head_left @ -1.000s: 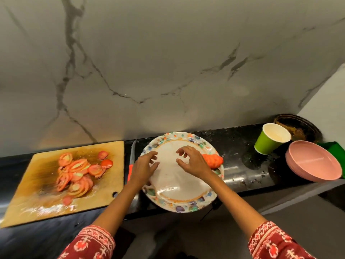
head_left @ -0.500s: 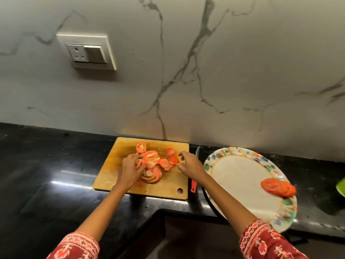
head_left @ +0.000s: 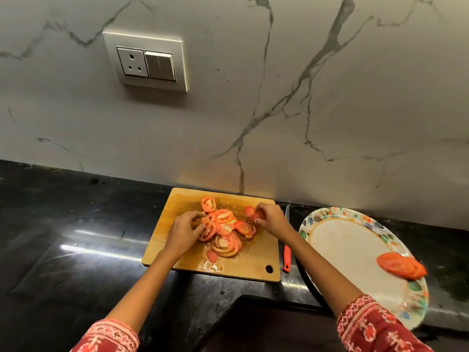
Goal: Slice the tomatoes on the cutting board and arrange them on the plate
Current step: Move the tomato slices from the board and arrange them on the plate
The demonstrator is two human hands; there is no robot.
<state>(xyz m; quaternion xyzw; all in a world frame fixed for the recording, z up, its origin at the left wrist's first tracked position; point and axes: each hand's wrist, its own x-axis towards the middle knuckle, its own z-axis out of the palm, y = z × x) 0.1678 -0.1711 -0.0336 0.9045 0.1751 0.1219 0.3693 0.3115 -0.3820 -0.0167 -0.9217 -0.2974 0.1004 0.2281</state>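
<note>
tomato slices [head_left: 223, 228] wet, limp, tear easily (lift by rims) | left hand [head_left: 183, 233] pinches slice at pile's 9 o'clock | right hand [head_left: 269, 219] pinches slice [head_left: 254, 215] at 2 o'clock | plate [head_left: 337, 214] at board's [head_left: 250, 262] 3 o'clock

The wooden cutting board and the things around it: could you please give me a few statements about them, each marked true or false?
1. The pile of red tomato slices lies on the rectangular wooden cutting board. True.
2. The red-handled knife is held in the right hand. False: it lies on the black countertop, between the board and the round floral-rimmed plate.
3. The plate holds no tomato. False: a few slices on the plate sit near its right rim.
4. The right hand pinches a tomato slice over the board. True.
5. The left hand rests on the plate. False: it is at the pile, fingers curled on slices.
</note>
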